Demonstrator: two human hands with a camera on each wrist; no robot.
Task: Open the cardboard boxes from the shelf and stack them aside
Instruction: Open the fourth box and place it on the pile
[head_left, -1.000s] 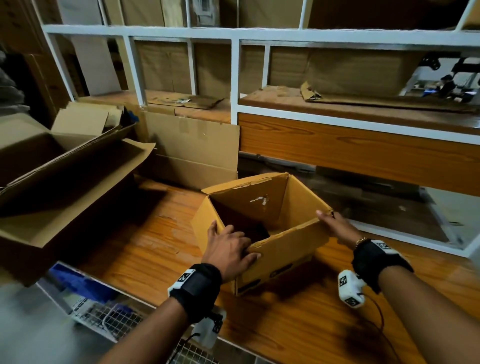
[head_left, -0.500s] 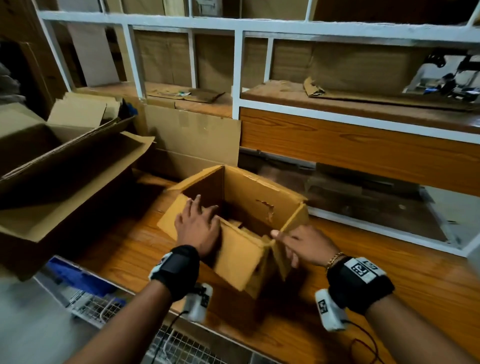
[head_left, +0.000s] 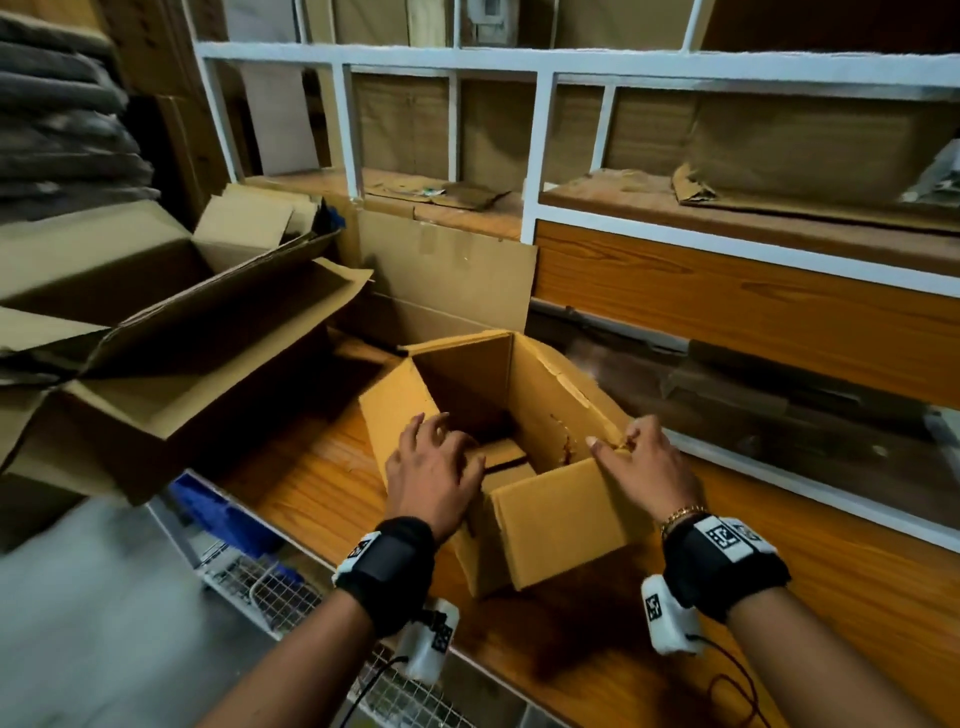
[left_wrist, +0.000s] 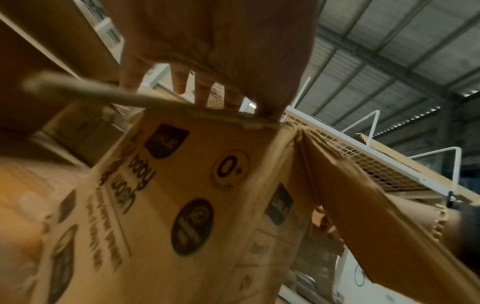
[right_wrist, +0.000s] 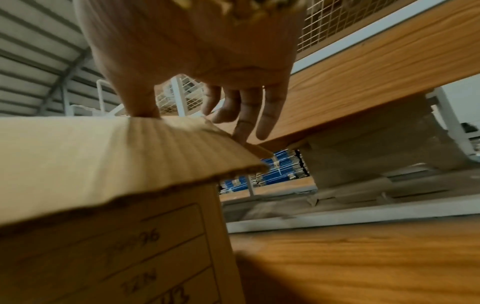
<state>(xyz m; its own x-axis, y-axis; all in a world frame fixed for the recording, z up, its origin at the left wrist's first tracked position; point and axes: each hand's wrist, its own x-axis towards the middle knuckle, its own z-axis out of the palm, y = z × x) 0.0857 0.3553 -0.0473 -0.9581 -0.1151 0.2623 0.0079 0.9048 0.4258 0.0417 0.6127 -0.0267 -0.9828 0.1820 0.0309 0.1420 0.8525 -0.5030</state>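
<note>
A small open cardboard box (head_left: 550, 410) stands on the wooden surface (head_left: 831, 597) in the middle of the head view. Its near flap (head_left: 561, 519) hangs outward toward me, and an inner flap lies folded down inside. My left hand (head_left: 431, 462) lies over the near-left rim with straight, spread fingers reaching inside. In the left wrist view this hand (left_wrist: 207, 41) rests on the rim above the box's printed side (left_wrist: 182, 195). My right hand (head_left: 644, 467) grips the near-right corner. The right wrist view shows this hand's (right_wrist: 194, 41) thumb on the flap (right_wrist: 103, 160).
Larger open boxes (head_left: 156, 338) are piled at the left. A flat cardboard sheet (head_left: 447, 280) leans against the white shelf frame (head_left: 530, 156), with scraps on the shelf boards. A wire basket (head_left: 270, 587) and something blue (head_left: 218, 514) sit below the surface's near-left edge.
The box has been turned and set upright, and its near flap now hangs outward. Both hands shifted from its side walls to the near corners. The view swung left.
</note>
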